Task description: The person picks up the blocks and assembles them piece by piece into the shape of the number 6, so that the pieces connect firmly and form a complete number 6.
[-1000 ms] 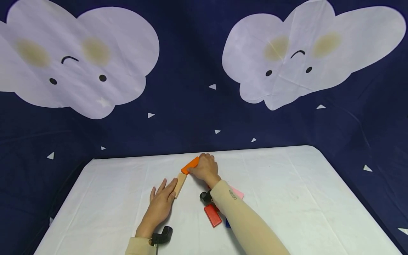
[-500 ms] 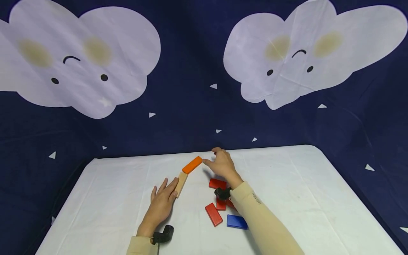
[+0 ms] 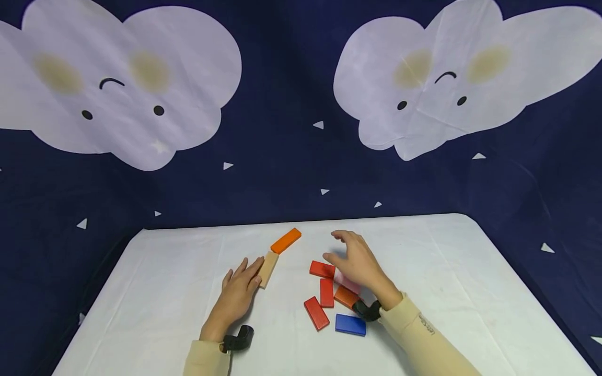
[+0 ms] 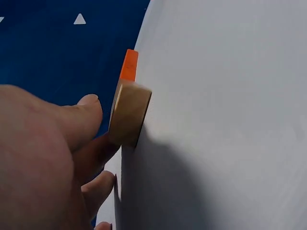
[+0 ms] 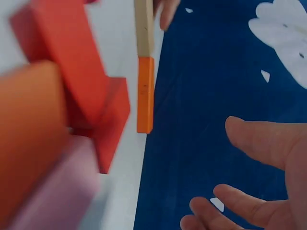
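Observation:
My left hand (image 3: 236, 295) lies with its fingers spread, touching the side of a plain wooden block (image 3: 268, 270) on the white table. In the left wrist view the thumb and fingers are beside the wooden block (image 4: 130, 113). An orange block (image 3: 286, 241) continues from its far end at a slight angle, end to end with it. My right hand (image 3: 362, 263) is raised over the table with thumb and fingers apart, holding nothing. Below it is a loose group of blocks: a red block (image 3: 322, 269), a partly covered pink block (image 3: 347, 282) and a darker orange block (image 3: 346, 297).
Another red block (image 3: 326, 293) sits in the group, and a further red block (image 3: 316, 313) lies nearer the front. A blue block (image 3: 350, 325) is beside it. Behind the white table (image 3: 178, 261) hangs a dark blue cloth (image 3: 277, 156) printed with clouds.
My right hand has let go of the orange block and moved right and nearer, over the loose blocks. The left hand has stayed at the wooden block.

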The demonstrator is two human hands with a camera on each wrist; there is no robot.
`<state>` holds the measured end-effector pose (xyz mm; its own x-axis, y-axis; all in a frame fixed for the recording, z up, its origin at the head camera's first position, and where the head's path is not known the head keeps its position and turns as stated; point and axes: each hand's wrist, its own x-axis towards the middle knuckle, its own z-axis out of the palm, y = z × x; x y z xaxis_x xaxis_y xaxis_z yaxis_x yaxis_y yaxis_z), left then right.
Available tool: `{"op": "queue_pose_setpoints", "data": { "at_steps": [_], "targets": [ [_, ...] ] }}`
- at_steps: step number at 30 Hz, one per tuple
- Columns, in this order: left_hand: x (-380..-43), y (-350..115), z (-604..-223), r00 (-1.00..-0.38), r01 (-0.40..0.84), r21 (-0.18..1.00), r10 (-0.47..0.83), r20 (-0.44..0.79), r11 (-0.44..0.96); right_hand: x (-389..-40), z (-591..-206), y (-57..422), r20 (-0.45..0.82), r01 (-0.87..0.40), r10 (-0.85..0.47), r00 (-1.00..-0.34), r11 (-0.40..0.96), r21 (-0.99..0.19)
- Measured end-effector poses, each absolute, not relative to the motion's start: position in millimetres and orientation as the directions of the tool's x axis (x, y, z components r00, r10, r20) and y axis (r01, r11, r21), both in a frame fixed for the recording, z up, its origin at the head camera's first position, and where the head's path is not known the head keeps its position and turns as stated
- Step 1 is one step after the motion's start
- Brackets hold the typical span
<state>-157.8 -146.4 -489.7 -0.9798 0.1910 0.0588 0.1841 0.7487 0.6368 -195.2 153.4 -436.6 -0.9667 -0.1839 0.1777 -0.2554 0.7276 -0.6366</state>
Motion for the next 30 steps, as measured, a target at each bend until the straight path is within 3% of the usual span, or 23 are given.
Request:
{"op": "queue_pose_setpoints", "data": {
  "at_steps": [16,30],
  "targets": [
    [-199,-166,-481,-0.916,0.354,0.551,0.399,0.042,0.756,-134,-457,158,0.159,-0.416,-0.408,-0.899,0.685,-0.598],
    [-233,-167,-464,-0.853,0.400,0.592,0.521,-0.041,0.700,-123,-466,147,0.136,-0.591,-0.598,-0.789,0.681,-0.434]
  ]
}}
